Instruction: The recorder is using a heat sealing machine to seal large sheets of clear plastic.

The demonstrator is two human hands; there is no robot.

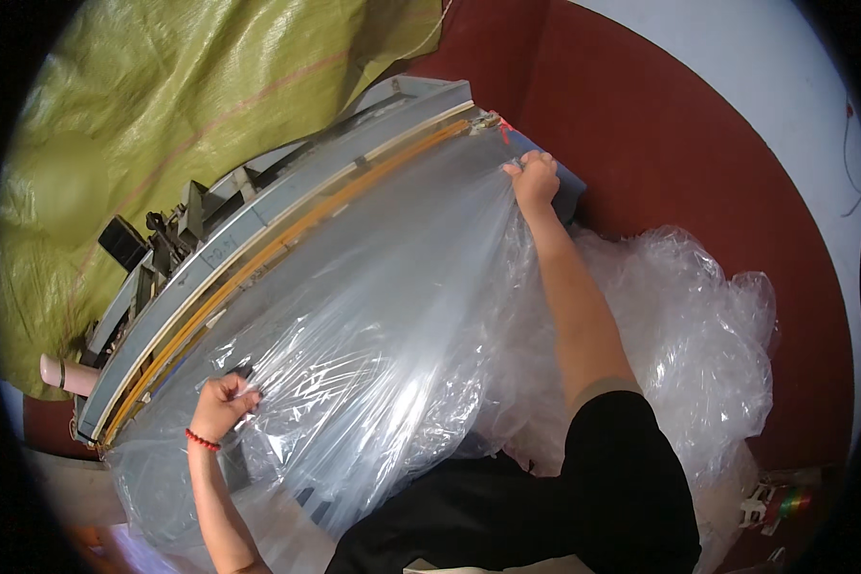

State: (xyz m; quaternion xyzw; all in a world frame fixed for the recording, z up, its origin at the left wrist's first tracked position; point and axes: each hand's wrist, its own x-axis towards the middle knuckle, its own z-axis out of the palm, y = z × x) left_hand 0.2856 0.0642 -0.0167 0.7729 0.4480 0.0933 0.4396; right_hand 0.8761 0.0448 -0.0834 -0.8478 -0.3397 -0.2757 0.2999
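A wide sheet of clear plastic film [383,316] is stretched between my two hands, with creases running from one grip to the other. My left hand [222,409], a red bead bracelet at its wrist, pinches the film at the lower left. Up at the far right, my right hand [534,182] grips the film's edge in closed fingers. Beyond the film runs a long grey metal machine bar [249,215] with an orange strip [306,222] along its near side. The film lies against that side.
A crumpled heap of clear film [679,335] lies at my right on the dark red floor [622,105]. Yellow-green woven sheeting [182,105] hangs behind the machine. A pink bottle [67,374] stands out at the bar's left end. Rolls of coloured tape [792,502] sit at the lower right.
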